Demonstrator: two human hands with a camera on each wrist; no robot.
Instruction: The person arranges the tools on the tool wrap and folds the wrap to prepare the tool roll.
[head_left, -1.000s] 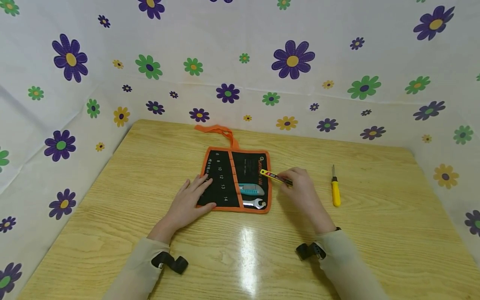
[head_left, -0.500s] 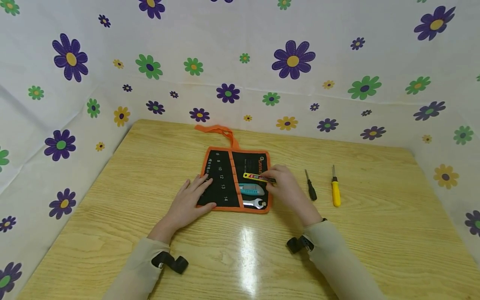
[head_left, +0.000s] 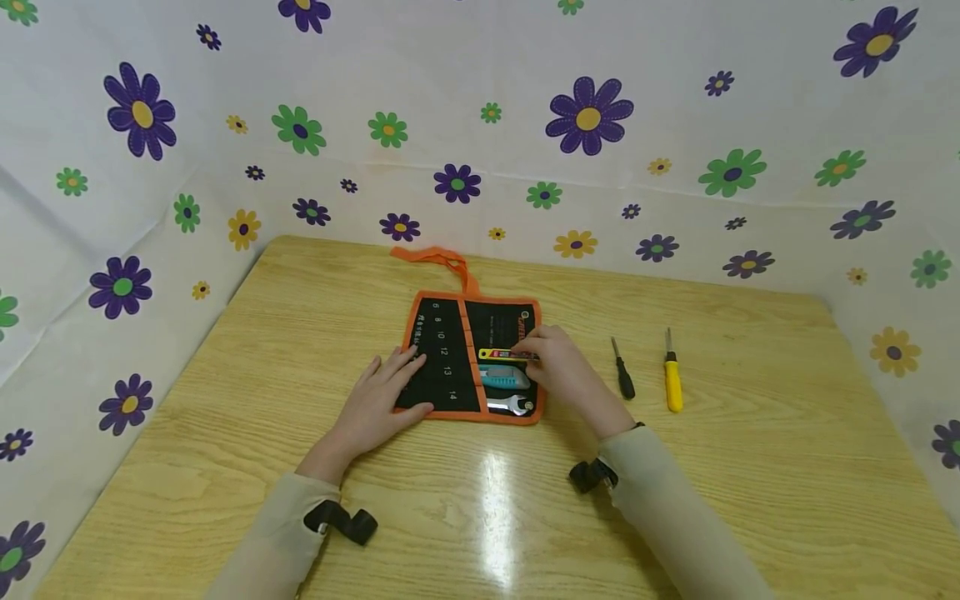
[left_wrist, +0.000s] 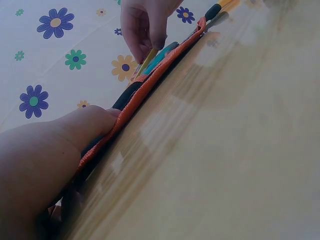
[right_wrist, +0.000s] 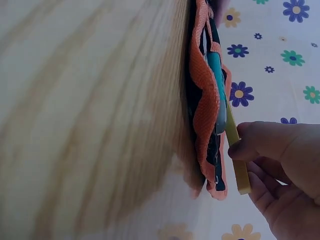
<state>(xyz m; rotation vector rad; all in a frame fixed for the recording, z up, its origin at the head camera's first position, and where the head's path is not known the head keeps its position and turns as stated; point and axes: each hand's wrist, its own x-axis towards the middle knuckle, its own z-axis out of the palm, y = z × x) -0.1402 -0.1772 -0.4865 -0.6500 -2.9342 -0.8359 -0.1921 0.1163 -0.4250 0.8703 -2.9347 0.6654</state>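
Note:
A black tool pouch (head_left: 439, 400) with orange trim lies unrolled on the table. My left hand (head_left: 382, 396) rests on its left side, fingers spread across the numbered pockets. With my right hand (head_left: 558, 367) I pinch a slim, flat yellow tool (head_left: 492, 354) bearing a red and black label, its exact kind unclear. Its far end reaches the orange pocket edge at the pouch's middle; my fingers cover its near end. Just below it, a teal utility knife (head_left: 502, 377) and a wrench (head_left: 510, 405) sit in their pockets. The right wrist view shows the yellow tool (right_wrist: 239, 165) between thumb and fingers.
Right of the pouch, a small black screwdriver (head_left: 622, 377) and a larger yellow-handled screwdriver (head_left: 673, 385) lie side by side on the wooden table (head_left: 765, 467). An orange tie strap (head_left: 450, 260) trails from the pouch's far edge. A flower-print cloth hangs behind.
My right hand has moved left with the yellow tool, from the pouch's right edge to its inner pocket edge. The black screwdriver has come into view. My left hand stays put.

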